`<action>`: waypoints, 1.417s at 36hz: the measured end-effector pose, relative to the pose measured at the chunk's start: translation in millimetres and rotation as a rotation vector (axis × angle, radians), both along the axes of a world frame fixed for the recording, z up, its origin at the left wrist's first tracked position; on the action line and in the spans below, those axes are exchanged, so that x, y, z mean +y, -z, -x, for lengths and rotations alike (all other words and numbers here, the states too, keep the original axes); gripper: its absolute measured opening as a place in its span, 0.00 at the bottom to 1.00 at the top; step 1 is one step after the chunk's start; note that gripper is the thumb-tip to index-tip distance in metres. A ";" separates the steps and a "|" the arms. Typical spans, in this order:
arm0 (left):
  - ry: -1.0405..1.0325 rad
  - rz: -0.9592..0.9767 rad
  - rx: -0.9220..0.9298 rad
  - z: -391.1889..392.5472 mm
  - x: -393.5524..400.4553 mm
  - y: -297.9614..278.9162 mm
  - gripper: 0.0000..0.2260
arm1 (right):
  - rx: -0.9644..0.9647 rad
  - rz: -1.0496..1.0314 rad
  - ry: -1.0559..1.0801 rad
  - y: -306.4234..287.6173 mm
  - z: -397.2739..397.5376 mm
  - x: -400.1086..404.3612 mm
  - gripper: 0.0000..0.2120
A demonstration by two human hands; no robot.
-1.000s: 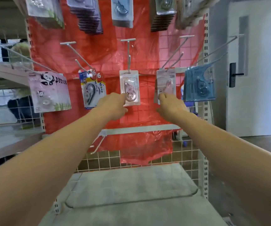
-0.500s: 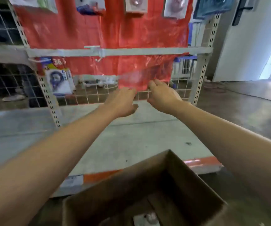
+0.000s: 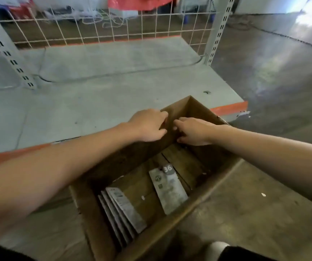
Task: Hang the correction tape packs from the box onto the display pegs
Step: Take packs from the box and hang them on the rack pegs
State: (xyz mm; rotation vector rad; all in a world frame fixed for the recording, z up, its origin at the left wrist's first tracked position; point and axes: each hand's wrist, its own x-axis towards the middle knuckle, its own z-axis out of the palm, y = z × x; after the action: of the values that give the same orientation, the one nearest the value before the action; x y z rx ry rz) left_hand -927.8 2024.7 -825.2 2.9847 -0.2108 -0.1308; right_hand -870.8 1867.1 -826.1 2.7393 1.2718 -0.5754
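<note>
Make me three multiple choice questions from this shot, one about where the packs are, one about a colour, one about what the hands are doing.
1. Where do the correction tape packs lie?
A. In the cardboard box
B. On the shelf
C. On the floor

2. What colour is the shelf's front edge strip?
A. Blue
B. Orange
C. Yellow

3. What do the left hand and right hand hold?
A. One pack each
B. A peg
C. Nothing

Key: 1 A, the packs rest on the box bottom; 2 B, the strip shows orange; 3 C, both hands are empty above the far end of the box.
</note>
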 end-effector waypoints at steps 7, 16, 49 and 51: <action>0.177 -0.147 0.270 27.3 -4.7 66.7 0.13 | 0.146 0.346 -0.072 39.5 2.4 6.2 0.17; 0.128 -0.176 0.497 34.9 0.5 115.1 0.16 | 0.216 0.424 -0.101 68.2 -4.9 8.4 0.16; -0.331 0.877 0.357 29.4 1.6 62.8 0.04 | 0.479 0.119 0.166 28.7 -11.3 -0.9 0.17; -0.325 0.810 0.372 35.1 4.8 60.4 0.01 | 0.487 0.102 0.174 24.2 -4.6 4.9 0.07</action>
State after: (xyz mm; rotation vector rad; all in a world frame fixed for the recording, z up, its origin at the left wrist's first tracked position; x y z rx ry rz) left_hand -963.0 2029.5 -885.6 2.1021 0.2186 -0.4361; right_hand -866.2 1872.0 -850.3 2.7330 1.0337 -1.3479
